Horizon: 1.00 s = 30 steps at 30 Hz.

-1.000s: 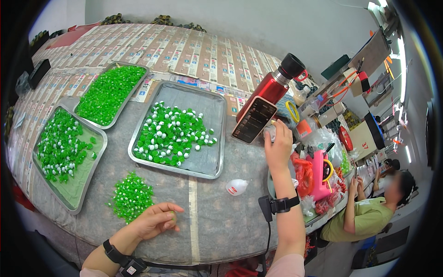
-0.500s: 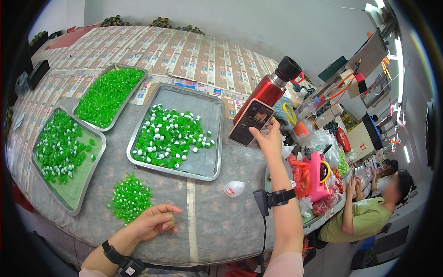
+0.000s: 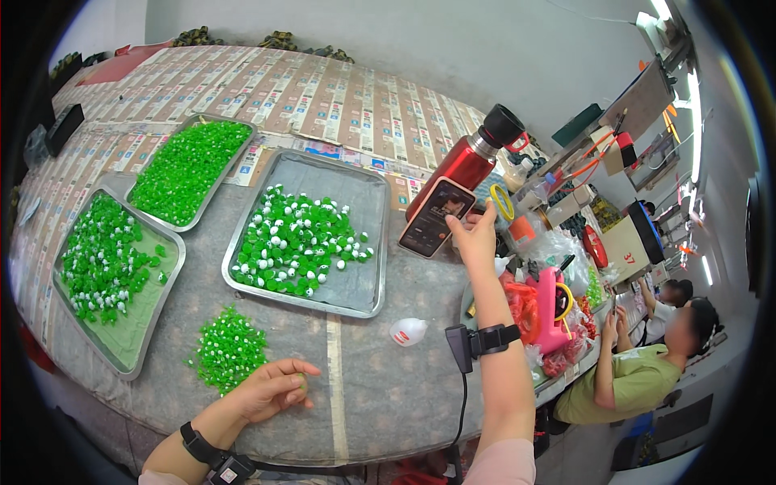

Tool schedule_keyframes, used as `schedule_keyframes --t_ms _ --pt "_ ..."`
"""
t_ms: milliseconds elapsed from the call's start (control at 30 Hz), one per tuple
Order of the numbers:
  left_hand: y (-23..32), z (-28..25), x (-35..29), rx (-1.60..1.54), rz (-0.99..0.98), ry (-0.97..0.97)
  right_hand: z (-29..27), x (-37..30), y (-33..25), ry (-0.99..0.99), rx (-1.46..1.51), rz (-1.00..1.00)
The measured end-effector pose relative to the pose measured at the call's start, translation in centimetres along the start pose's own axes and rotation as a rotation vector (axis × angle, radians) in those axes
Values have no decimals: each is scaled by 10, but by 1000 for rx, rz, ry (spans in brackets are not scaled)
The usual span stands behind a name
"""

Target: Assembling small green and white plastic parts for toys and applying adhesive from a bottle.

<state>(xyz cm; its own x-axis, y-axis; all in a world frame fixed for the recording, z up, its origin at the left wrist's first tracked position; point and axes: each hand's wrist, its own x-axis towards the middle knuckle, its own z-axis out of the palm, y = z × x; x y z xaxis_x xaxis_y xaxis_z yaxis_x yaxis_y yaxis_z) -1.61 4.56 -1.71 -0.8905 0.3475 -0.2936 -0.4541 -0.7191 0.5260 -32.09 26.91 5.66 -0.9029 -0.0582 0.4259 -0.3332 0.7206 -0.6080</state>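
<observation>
A smartphone (image 3: 436,218) with a lit screen leans upright against a red thermos bottle (image 3: 457,171) with a black cap. My right hand (image 3: 475,238) is at the phone's right side, its thumb touching the screen edge and its other fingers apart from it. On the grey cloth at the lower left, my left hand (image 3: 275,390) rests with its fingers curled; something small and greenish shows between them, too hidden to name. Beside it lies a heap of small green pieces with white dots (image 3: 230,347). A metal tray (image 3: 368,283) holds green pieces with white eyeball-like balls.
Two more metal trays, one at left (image 3: 153,323) and one behind (image 3: 194,220), hold green pieces. A white egg-shaped object (image 3: 408,331) lies near my right forearm. Plastic bags and a pink tool (image 3: 552,311) crowd the right side. A person in a green shirt (image 3: 626,380) sits beyond.
My right thumb has moved from the middle of the screen to its right edge, and the fingers have come off the phone's side. The screen picture has changed. The left hand stays put.
</observation>
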Motion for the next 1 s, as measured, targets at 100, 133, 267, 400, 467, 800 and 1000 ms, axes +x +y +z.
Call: schedule_keyframes --t_ms 100,133,267,400,467,800,1000 --pt "0 -2 -1 6 -1 -36 -10 4 -5 -40 88 84" --pt "0 -3 -2 8 -2 -51 -10 6 -2 -40 103 83" --pt "2 0 -3 33 -12 -67 -17 14 0 -71 187 157" --pt "2 -2 -5 56 -10 -68 -35 13 -39 -214 400 460" --pt "2 -2 -6 64 -3 -69 -40 15 -52 -196 421 496" --pt "-1 -1 -11 132 71 -33 -17 36 -77 14 562 652" --pt "-2 -4 -12 102 105 -57 30 46 -33 44 812 532"
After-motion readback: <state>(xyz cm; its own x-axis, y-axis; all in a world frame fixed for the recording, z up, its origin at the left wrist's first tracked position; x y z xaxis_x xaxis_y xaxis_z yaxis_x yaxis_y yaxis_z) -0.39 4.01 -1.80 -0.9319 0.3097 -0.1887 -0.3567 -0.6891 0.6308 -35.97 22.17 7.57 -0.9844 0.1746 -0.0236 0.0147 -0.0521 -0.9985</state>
